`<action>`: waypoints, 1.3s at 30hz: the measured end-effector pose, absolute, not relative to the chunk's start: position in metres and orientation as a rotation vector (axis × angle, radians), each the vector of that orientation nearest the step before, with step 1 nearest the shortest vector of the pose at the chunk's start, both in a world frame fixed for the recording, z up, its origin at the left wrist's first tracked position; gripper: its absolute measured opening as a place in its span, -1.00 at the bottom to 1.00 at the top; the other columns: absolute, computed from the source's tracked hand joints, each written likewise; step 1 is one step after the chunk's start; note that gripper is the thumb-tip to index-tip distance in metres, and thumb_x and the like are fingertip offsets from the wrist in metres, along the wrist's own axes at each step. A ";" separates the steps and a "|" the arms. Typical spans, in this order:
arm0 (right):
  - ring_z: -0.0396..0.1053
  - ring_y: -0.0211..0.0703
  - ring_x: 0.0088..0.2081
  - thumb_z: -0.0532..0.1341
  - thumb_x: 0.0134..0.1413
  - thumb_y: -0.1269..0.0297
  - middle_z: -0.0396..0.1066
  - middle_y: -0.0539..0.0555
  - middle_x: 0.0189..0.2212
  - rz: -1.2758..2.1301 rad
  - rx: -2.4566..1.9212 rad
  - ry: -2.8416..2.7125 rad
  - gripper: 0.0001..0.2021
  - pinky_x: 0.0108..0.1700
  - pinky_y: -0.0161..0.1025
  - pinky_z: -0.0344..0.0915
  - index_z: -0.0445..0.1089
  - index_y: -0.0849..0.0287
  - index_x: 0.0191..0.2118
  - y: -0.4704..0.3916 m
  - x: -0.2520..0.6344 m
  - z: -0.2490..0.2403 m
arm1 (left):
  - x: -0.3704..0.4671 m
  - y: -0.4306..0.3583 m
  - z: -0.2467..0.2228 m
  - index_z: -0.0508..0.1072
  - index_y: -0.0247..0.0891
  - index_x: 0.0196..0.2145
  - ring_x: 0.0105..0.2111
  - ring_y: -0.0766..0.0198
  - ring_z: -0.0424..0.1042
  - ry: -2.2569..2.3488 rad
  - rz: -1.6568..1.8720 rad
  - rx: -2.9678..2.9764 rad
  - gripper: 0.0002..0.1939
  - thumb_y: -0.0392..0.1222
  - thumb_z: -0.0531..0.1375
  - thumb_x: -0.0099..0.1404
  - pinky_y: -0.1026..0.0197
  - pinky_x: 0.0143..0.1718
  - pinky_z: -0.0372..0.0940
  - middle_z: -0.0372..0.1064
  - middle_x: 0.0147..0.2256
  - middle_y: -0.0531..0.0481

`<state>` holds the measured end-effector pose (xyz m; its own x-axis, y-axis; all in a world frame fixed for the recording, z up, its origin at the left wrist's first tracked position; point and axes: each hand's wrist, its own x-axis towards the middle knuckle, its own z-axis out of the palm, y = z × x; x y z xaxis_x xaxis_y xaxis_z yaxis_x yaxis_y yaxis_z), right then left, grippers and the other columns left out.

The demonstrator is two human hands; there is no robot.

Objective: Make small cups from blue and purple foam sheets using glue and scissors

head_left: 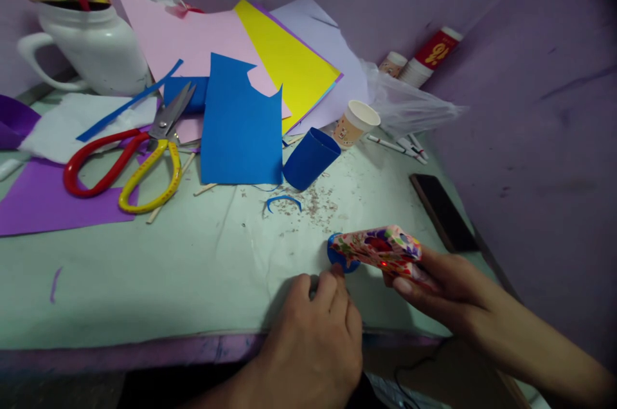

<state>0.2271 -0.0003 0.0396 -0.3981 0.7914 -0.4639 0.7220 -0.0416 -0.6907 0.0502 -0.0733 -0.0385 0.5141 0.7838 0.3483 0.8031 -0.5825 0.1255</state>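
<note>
My right hand (pixel 441 290) is wrapped around a flower-patterned glue gun (pixel 380 247) with a small red light on its side. The tip of the gun points down at a round blue paper disc (pixel 338 258) lying on the table. My left hand (pixel 321 325) rests at the table's front edge with fingers curled, its fingertips at the disc's near rim. Behind the disc lies a thin curved blue paper scrap (pixel 284 200). Farther back, a blue paper tube (pixel 312 159) leans to the right, next to a small paper cup (pixel 355 124).
Scissors (pixel 166 119) with red and yellow handles lie at left, by a blue sheet (pixel 241 132) and purple paper (pixel 62 200). A white mug (pixel 94 45) stands back left. At right are a phone (pixel 442 211), markers (pixel 402 146) and stacked cups (pixel 431 58) near the wall.
</note>
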 end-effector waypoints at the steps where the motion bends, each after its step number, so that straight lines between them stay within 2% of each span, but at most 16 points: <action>1: 0.41 -0.07 -0.26 0.16 0.14 0.07 0.48 0.04 -0.29 1.441 -1.669 -2.136 -0.57 -0.15 -0.21 0.37 0.32 0.03 0.11 0.000 0.227 0.040 | 0.050 -0.073 -0.038 0.48 -0.42 -0.22 -0.24 0.10 0.32 -1.409 -0.572 -2.695 -0.71 -0.14 0.11 0.27 0.10 -0.38 0.13 0.47 -0.11 -0.29; 6: 0.42 -0.05 -0.28 0.18 0.13 0.09 0.48 0.05 -0.30 1.451 -1.635 -2.151 -0.58 -0.15 -0.17 0.38 0.34 0.01 0.11 0.000 0.230 0.039 | 0.049 -0.073 -0.037 0.47 -0.46 -0.17 -0.25 0.08 0.35 -1.406 -0.544 -2.761 -0.69 -0.17 0.08 0.26 0.11 -0.40 0.21 0.46 -0.10 -0.33; 9: 0.43 -0.03 -0.28 0.20 0.12 0.13 0.49 0.05 -0.33 1.451 -1.618 -2.162 -0.59 -0.16 -0.16 0.39 0.34 0.02 0.10 0.002 0.232 0.038 | 0.041 -0.074 -0.034 0.47 -0.43 -0.23 -0.30 0.10 0.38 -1.420 -0.703 -2.764 -0.74 -0.25 0.05 0.23 0.11 -0.38 0.27 0.47 -0.13 -0.30; 13: 0.43 -0.02 -0.24 0.18 0.14 0.11 0.49 0.05 -0.29 1.472 -1.629 -2.156 -0.59 -0.15 -0.16 0.38 0.33 0.03 0.11 0.002 0.231 0.038 | 0.019 -0.067 -0.024 0.49 -0.30 -0.35 -0.39 0.16 0.42 -1.792 -0.999 -2.658 -0.71 -0.40 -0.04 0.19 0.14 -0.38 0.29 0.50 -0.35 -0.15; 15: 0.42 -0.02 -0.20 0.15 0.16 0.06 0.48 0.07 -0.22 1.530 -1.633 -2.119 -0.56 -0.15 -0.17 0.38 0.29 0.04 0.13 0.001 0.230 0.039 | 0.008 -0.053 -0.017 0.50 -0.24 -0.36 -0.44 0.19 0.42 -2.131 -0.885 -2.670 -0.70 -0.38 -0.03 0.19 0.16 -0.40 0.27 0.47 -0.46 -0.07; 16: 0.41 -0.02 -0.20 0.14 0.17 0.03 0.47 0.08 -0.21 1.545 -1.639 -2.104 -0.55 -0.16 -0.18 0.38 0.28 0.05 0.14 0.001 0.230 0.039 | 0.004 -0.044 -0.013 0.50 -0.21 -0.36 -0.44 0.20 0.42 -2.322 -0.778 -2.689 -0.73 -0.33 0.00 0.19 0.17 -0.39 0.26 0.48 -0.44 -0.05; 18: 0.41 -0.05 -0.24 0.12 0.17 0.01 0.46 0.07 -0.25 1.546 -1.657 -2.112 -0.54 -0.21 -0.21 0.37 0.27 0.06 0.14 0.000 0.230 0.040 | -0.001 -0.024 -0.007 0.52 -0.17 -0.40 -0.46 0.21 0.42 -2.567 -0.548 -2.774 -0.78 -0.21 0.06 0.17 0.19 -0.43 0.22 0.49 -0.45 -0.03; 22: 0.36 -0.13 -0.33 0.12 0.18 0.03 0.43 0.03 -0.36 1.500 -1.633 -2.163 -0.58 -0.32 -0.29 0.33 0.30 0.07 0.10 0.000 0.233 0.039 | 0.003 0.016 -0.002 0.51 -0.24 -0.54 -0.47 0.18 0.40 -2.628 -0.062 -2.883 -0.75 -0.05 0.14 0.07 0.18 -0.48 0.17 0.48 -0.48 -0.11; 27: 0.33 -0.15 -0.36 0.13 0.18 0.07 0.40 0.03 -0.37 1.474 -1.604 -2.188 -0.61 -0.34 -0.28 0.31 0.33 0.10 0.07 0.002 0.233 0.038 | 0.010 0.041 0.001 0.47 -0.28 -0.71 -0.66 0.24 0.34 -2.679 0.294 -2.981 -0.69 -0.02 0.18 0.00 0.20 -0.57 0.20 0.39 -0.69 -0.10; 34: 0.35 -0.15 -0.39 0.15 0.16 0.09 0.44 0.01 -0.40 1.479 -1.593 -2.151 -0.64 -0.39 -0.29 0.31 0.38 0.08 0.02 0.003 0.232 0.038 | 0.013 0.044 0.001 0.50 -0.29 -0.64 -0.64 0.20 0.36 -2.649 0.373 -2.947 -0.74 -0.03 0.21 -0.05 0.14 -0.51 0.26 0.41 -0.66 -0.13; 39: 0.38 -0.09 -0.31 0.15 0.16 0.09 0.47 0.04 -0.32 1.498 -1.586 -2.146 -0.62 -0.29 -0.23 0.34 0.35 0.10 0.06 0.002 0.234 0.036 | 0.015 0.047 -0.002 0.51 -0.30 -0.62 -0.64 0.20 0.35 -2.633 0.409 -2.920 -0.78 -0.08 0.22 -0.12 0.14 -0.51 0.26 0.40 -0.68 -0.12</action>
<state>0.2344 0.0021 0.0363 -0.4607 0.7653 -0.4496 0.6858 -0.0147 -0.7276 0.0148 0.0467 -0.0022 0.2327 0.7558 -0.6120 0.9057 0.0607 0.4195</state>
